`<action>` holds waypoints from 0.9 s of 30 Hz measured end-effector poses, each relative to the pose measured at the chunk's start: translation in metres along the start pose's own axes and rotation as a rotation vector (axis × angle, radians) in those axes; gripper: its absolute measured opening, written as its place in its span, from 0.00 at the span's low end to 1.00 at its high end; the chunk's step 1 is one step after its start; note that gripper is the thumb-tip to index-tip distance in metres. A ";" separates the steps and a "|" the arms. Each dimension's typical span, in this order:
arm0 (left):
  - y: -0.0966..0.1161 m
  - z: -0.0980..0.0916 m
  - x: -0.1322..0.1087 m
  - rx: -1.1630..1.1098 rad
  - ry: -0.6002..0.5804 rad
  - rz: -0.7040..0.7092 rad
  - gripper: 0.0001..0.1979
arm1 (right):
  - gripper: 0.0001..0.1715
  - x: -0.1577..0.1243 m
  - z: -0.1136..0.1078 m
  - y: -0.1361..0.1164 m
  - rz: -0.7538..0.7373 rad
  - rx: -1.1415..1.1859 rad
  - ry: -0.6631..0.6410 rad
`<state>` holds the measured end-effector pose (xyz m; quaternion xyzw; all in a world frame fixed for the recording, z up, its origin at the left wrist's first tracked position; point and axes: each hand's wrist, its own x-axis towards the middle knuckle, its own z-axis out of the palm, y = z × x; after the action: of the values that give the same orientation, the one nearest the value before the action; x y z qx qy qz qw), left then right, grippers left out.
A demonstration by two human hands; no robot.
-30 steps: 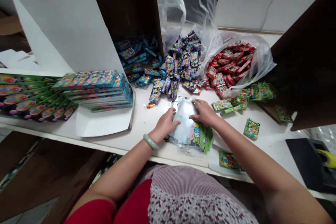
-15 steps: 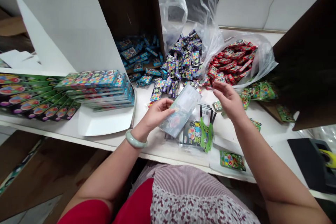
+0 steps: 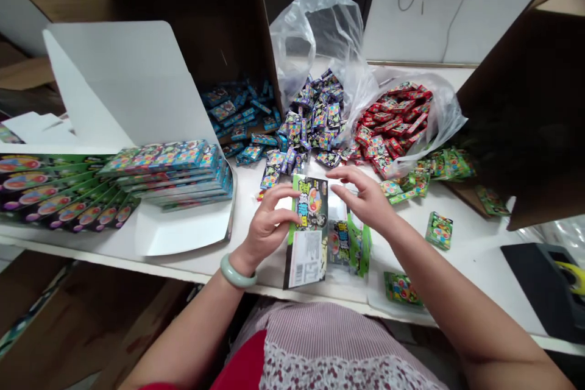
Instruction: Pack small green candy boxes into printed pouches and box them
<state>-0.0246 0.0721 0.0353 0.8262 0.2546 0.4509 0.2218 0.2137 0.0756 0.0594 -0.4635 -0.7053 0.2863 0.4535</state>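
Note:
My left hand [image 3: 267, 222] grips a printed pouch [image 3: 307, 231], green and black with a white label at its lower end, held upright above the table edge. My right hand [image 3: 363, 198] hovers just right of the pouch's top, fingers spread and slightly curled, touching or nearly touching its upper corner. Under the hands lies a small stack of similar pouches [image 3: 350, 244] on the white table [image 3: 466, 256]. A green bangle sits on my left wrist.
Heaps of small boxes lie behind: blue ones [image 3: 237, 113] in a cardboard carton, purple ones [image 3: 315, 119] and red ones [image 3: 393, 119] in clear bags, green ones [image 3: 439, 164] at right. Stacked filled packs [image 3: 173, 164] rest on a white tray at left. A tape dispenser [image 3: 548, 280] stands far right.
My left hand lifted one pouch off the stack and turned it upright with its printed side up. My right hand came back from the right to the pouch's top.

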 end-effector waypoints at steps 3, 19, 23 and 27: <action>-0.003 0.007 -0.008 -0.157 0.041 -0.094 0.14 | 0.16 0.007 0.011 -0.004 -0.067 -0.154 -0.087; -0.007 -0.023 -0.008 0.624 0.138 0.157 0.19 | 0.20 -0.023 -0.017 0.002 0.289 0.173 0.168; 0.000 -0.007 -0.015 0.577 0.053 0.198 0.18 | 0.31 -0.028 -0.003 0.014 0.611 0.491 0.069; 0.014 -0.002 -0.009 0.385 -0.080 0.034 0.14 | 0.38 -0.023 0.004 0.014 0.535 0.562 0.060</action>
<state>-0.0277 0.0560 0.0393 0.8748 0.3133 0.3642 0.0622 0.2196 0.0608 0.0377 -0.4970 -0.4401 0.5626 0.4927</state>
